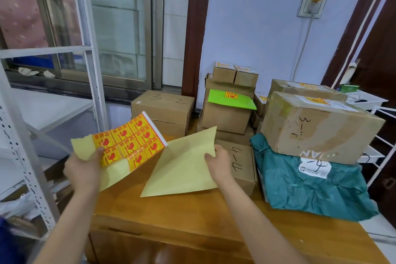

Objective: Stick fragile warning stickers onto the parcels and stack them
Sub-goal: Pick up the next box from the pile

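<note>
Left grip pinching sticker sheet, right grip holding blank backing sheet, box marked "4-4"

A box sits on a bag, right of the table; stacked boxes stand behind.

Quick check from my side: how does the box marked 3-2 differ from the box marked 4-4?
The box marked 3-2 sits at the back by the window, on top of another box; the box marked 4-4 lies nearer, directly on the wooden table. The 3-2 box stands clear of the hands; the right hand, holding a yellow backing sheet, overlaps the 4-4 box. Both are brown cardboard, closed, with no fragile sticker showing on top.
</note>
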The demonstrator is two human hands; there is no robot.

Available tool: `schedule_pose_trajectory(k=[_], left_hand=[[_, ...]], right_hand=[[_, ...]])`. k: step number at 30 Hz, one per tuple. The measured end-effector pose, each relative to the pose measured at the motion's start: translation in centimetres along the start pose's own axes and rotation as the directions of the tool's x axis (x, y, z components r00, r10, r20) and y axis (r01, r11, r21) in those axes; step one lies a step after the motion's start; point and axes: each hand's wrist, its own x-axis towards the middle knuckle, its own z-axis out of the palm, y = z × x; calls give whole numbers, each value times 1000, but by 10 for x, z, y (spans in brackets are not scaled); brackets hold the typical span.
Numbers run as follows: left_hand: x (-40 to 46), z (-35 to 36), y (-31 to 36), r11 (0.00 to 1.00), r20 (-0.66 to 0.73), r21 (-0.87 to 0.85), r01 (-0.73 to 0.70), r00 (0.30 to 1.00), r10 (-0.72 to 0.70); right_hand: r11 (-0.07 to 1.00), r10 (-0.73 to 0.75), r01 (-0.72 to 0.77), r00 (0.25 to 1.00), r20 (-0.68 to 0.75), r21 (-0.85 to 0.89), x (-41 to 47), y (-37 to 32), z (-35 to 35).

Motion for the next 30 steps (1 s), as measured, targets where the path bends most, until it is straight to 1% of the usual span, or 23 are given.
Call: schedule_pose_trajectory(k=[4, 9, 14, 16, 18, 20, 22, 25, 28, 30], left_hand=[[-21, 23, 9, 1000, 109, -12, -16, 994, 18], [-33, 39, 12, 1000, 232, 4, -31, 972, 29], [-28, 39, 9, 999, 243, 40, -23, 970, 12], [-24, 40, 7, 997, 248, 72, -5, 969, -13], [-20, 41, 3, 992, 261, 124, 7, 964, -40], [-17, 41, -3, 983, 281, 182, 0, 958, -52], [-13, 39, -9, 969, 308, 245, -27, 950, -52], [-5, 33, -19, 944, 335, 323, -71, 941, -44], [3, 30, -26, 906, 374, 402, -134, 927, -28], [4, 31, -29, 894, 396, 424, -144, 917, -40]], right_hand=[[1000, -7, 6, 998, 59, 15, -7, -6, 28], [999, -17, 21, 989, 147, -25, -15, -10, 51], [998, -53, 38, 952, 302, 55, -22, -2, 57], [996, -91, 77, 936, 339, 53, -24, -1, 61], [994, -107, 107, 928, 358, 19, -27, 1, 65], [988, -104, 138, 924, 369, -67, -29, 6, 69], [972, -106, 173, 927, 359, -161, -30, 11, 68], [956, -159, 225, 937, 310, -188, -30, 22, 60], [940, -155, 204, 969, 191, -272, -28, 25, 49], [927, -197, 224, 973, 118, -300, -27, 22, 43]])
